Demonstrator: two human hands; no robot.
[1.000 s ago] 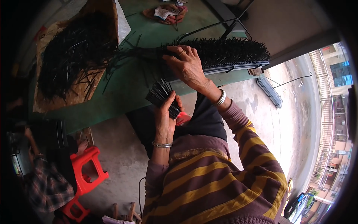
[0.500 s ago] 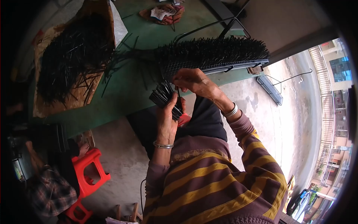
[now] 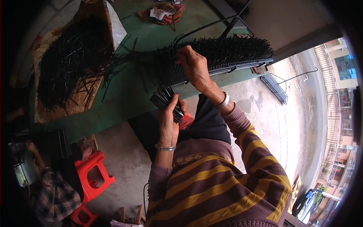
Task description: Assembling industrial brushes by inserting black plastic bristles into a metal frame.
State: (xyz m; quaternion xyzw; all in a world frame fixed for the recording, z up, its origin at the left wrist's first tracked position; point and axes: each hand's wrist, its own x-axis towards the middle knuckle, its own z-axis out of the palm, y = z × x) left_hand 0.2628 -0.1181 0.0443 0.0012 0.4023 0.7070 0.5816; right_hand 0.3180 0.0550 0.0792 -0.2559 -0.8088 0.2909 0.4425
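My left hand [image 3: 169,117] is wrapped round a bundle of thin black plastic strips [image 3: 162,98], whose ends fan out past the thumb over the table's near edge. Above it, my right hand [image 3: 194,68] is bent at the near-left part of a long perforated black panel [image 3: 223,67]. Its fingertips are pinched together; whatever is between them is too small or dark to make out. Black strips stand up densely like bristles [image 3: 234,47] along the panel. The left end of the panel is partly dark and blurred.
A heap of loose black strips [image 3: 72,60] lies on brown wrapping [image 3: 39,109] on the green table [image 3: 124,90]. Behind are a reddish cloth bundle [image 3: 162,14] and a bent metal rod frame [image 3: 206,28]. A red stool [image 3: 96,176] and another person's plaid sleeve [image 3: 56,196] are at left.
My right hand has moved up from the bundle to the perforated panel. My left hand still holds the bundle in nearly the same place.
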